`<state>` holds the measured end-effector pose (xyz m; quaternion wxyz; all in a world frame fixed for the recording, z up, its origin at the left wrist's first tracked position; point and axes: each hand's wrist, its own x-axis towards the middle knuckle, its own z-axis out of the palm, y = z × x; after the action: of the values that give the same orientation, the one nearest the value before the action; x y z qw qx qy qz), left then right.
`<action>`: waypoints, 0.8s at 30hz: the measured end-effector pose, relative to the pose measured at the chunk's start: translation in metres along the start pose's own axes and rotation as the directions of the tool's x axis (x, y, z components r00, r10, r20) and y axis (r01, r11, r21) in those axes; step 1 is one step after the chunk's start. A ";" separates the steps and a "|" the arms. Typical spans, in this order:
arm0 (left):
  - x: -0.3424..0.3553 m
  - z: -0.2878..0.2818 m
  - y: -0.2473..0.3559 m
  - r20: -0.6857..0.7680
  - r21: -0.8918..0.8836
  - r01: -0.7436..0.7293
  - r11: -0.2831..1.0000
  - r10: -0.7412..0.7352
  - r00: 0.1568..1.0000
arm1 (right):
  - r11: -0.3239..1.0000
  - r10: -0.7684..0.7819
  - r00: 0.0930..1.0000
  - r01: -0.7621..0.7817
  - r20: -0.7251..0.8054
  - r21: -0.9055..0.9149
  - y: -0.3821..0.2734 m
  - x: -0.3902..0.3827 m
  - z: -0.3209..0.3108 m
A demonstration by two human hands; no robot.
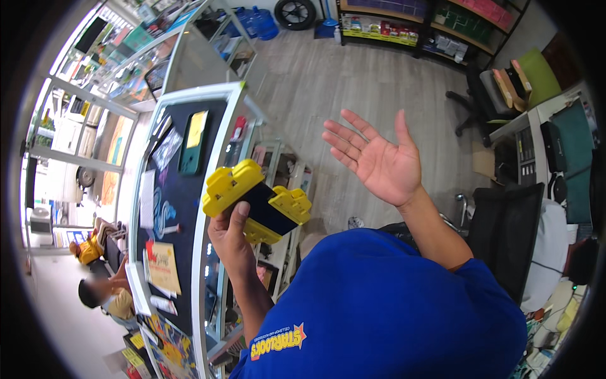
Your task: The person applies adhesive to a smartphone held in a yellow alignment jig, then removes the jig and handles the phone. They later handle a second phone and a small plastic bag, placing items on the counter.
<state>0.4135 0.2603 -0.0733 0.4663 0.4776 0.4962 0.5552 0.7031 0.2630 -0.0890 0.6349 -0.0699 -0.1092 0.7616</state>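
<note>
My left hand [235, 243] grips a flat dark phone [273, 207] over the edge of the glass counter. Yellow plastic clamps [235, 183] are fastened along the phone's edges, and my thumb presses near its lower left side. To the right, my right hand [386, 163] is raised with its palm up and fingers spread, holding nothing. On the counter's dark top, just beyond the held phone, lies a dark green phone or case [189, 163] with a yellow paper [197, 129] on it. Blue cable-like coils [165, 216] lie nearer the counter's left side.
The white-framed counter [201, 278] runs along my left, with a tan envelope [164, 268] on it. Two people [104, 294] are beyond it. A black chair [514, 243] and a cluttered desk [571, 145] stand at right; shelves [385, 28] line the back.
</note>
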 end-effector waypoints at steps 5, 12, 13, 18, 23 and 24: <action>0.122 0.099 -0.015 0.108 -0.098 0.052 0.994 -0.041 0.993 | 0.987 -0.035 0.999 0.031 -0.026 -0.158 -0.071 0.071 -0.025; 0.330 0.213 -0.050 0.048 -0.249 -0.018 0.968 0.031 0.998 | 0.796 -0.166 0.969 0.021 -0.185 -0.606 -0.162 0.225 -0.074; 0.365 0.228 -0.055 0.013 -0.244 -0.051 0.968 0.056 0.998 | 0.769 -0.210 0.962 0.053 -0.173 -0.637 -0.181 0.248 -0.091; 0.527 0.307 -0.060 -0.048 -0.384 -0.121 0.915 0.111 0.993 | 0.597 -0.424 0.882 0.101 -0.207 -0.796 -0.270 0.343 -0.117; 0.641 0.327 -0.047 -0.069 -0.313 -0.126 0.942 0.110 0.992 | 0.532 -0.565 0.782 0.101 -0.264 -0.841 -0.330 0.401 -0.166; 0.664 0.328 -0.048 -0.073 -0.277 -0.117 0.954 0.100 0.992 | 0.570 -0.581 0.764 0.137 -0.280 -0.810 -0.341 0.411 -0.184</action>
<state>0.6686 0.9568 -0.0594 0.4834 0.4167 0.3989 0.6585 0.9970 0.7392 -0.1664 0.6984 -0.5027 -0.2495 0.4441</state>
